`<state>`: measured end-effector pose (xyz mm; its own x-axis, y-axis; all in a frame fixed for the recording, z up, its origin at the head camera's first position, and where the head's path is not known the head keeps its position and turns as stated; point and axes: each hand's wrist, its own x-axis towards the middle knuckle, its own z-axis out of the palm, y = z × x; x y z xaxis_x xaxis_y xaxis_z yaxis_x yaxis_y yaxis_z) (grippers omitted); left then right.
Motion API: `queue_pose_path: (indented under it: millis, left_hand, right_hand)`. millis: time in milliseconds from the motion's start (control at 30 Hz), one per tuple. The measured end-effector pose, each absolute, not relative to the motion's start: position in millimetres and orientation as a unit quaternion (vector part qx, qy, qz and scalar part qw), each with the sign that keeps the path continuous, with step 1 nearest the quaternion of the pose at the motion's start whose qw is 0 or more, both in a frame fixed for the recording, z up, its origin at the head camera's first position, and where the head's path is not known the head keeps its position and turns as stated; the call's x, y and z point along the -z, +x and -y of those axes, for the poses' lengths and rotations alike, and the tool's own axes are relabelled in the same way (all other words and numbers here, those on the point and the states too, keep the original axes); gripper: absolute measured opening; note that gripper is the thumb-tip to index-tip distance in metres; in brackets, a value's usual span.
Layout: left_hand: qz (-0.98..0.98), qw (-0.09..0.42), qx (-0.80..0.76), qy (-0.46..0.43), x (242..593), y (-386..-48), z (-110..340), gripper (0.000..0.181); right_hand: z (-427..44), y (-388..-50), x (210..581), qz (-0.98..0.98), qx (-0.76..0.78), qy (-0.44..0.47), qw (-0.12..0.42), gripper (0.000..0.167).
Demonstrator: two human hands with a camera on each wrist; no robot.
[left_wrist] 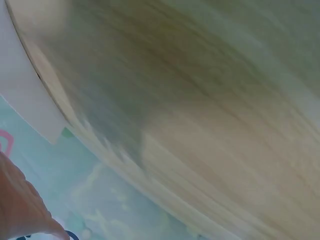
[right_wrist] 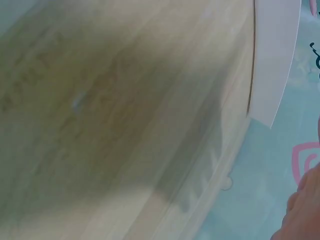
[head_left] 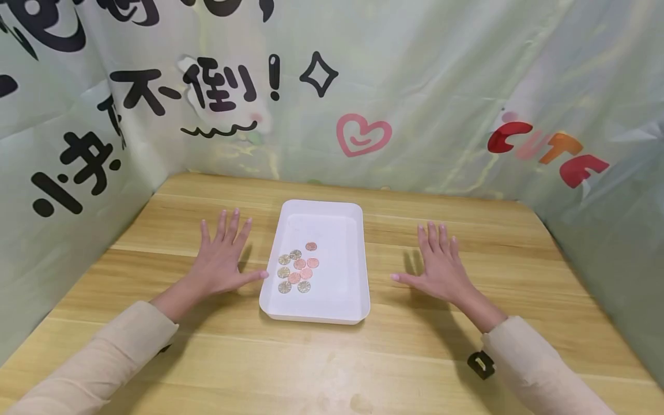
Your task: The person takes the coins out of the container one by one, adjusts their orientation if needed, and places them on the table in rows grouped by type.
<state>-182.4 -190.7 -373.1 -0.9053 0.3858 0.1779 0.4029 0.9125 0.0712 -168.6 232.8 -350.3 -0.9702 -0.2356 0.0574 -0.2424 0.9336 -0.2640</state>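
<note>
A white rectangular tray (head_left: 339,259) lies on the wooden table between the two hands. On its left half lie several coins, some dull brass-coloured (head_left: 283,272) and others copper-coloured (head_left: 306,274). My left hand (head_left: 220,265) is spread to the left of the tray, its thumb tip at the tray's left rim; whether it touches cannot be told. To the right, apart from the tray, my right hand (head_left: 438,268) holds nothing, fingers extended. Both cast shadows on the table. Each wrist view catches part of a hand (left_wrist: 20,205) and the tray's outer wall (right_wrist: 272,60).
The wooden table (head_left: 415,357) reaches back to a pale green printed curtain (head_left: 430,86), which also hangs along both sides. A small black object (head_left: 481,365) shows beside the right sleeve cuff (head_left: 510,340).
</note>
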Motion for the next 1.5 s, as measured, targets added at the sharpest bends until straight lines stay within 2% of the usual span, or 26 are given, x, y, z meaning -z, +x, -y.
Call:
queue_pose_path:
  millis: [333,500,633,967,1500]
  left_hand:
    - [0.966,0.046,0.086,-0.24,365.9,-169.1,174.5,0.119]
    - [0.96,0.036,0.1,-0.259,367.1,-159.3,167.3,0.122]
    - [0.954,0.04,0.11,-0.276,370.3,-153.3,162.3,0.122]
    - [0.95,0.028,0.124,-0.285,379.7,-145.4,154.5,0.123]
    - [0.953,0.007,0.124,-0.277,382.9,-145.4,151.6,0.118]
  right_hand:
    - [-211.1,-176.7,346.1,0.944,-0.282,0.157,0.066,0.112]
    - [-192.3,-181.6,346.1,0.921,-0.317,0.186,0.127,0.1]
    - [-176.8,-184.6,349.4,0.9,-0.353,0.21,0.144,0.089]
    - [-133.6,-192.4,357.9,0.859,-0.445,0.233,0.095,0.062]
    - [-91.3,-213.7,375.0,0.867,-0.451,0.21,-0.025,0.038]
